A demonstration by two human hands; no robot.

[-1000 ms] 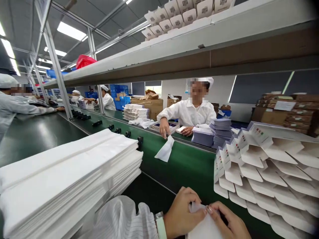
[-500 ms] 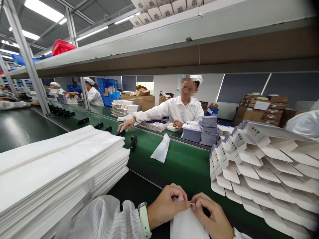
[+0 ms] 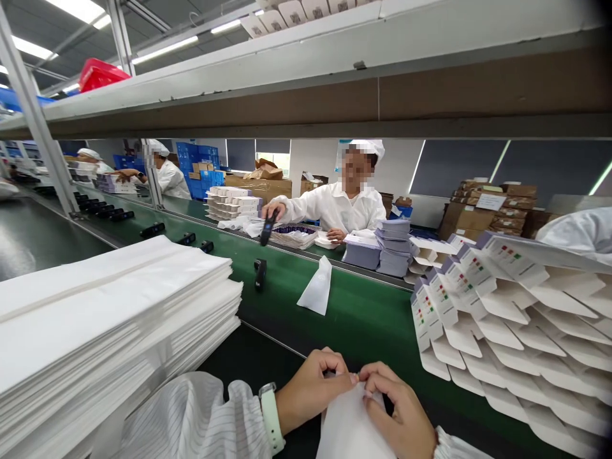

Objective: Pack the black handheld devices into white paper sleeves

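My left hand (image 3: 318, 389) and my right hand (image 3: 399, 408) meet at the bottom centre, fingertips nearly touching. Both pinch the top edge of a thin white bag (image 3: 354, 427), which hangs down below them and runs out of view. Whether anything is inside the bag cannot be made out. A pale green watch (image 3: 271, 417) is on my left wrist. Beyond my hands, another white bag (image 3: 315, 290) lies on the green conveyor belt (image 3: 282, 319). Left of my hands rises a thick stack of flat white bags (image 3: 115, 299).
Open white cartons (image 3: 516, 331) are piled at the right. A black handheld device (image 3: 260, 274) lies on the belt, with several more to the left. Across it, a co-worker (image 3: 344, 204) holds another device (image 3: 268, 227). A shelf (image 3: 306, 70) spans overhead.
The co-worker's outstretched hand has lifted a black device off the belt and drawn back. My hands still pinch the bag, fingertips slightly shifted. The view has turned a little.
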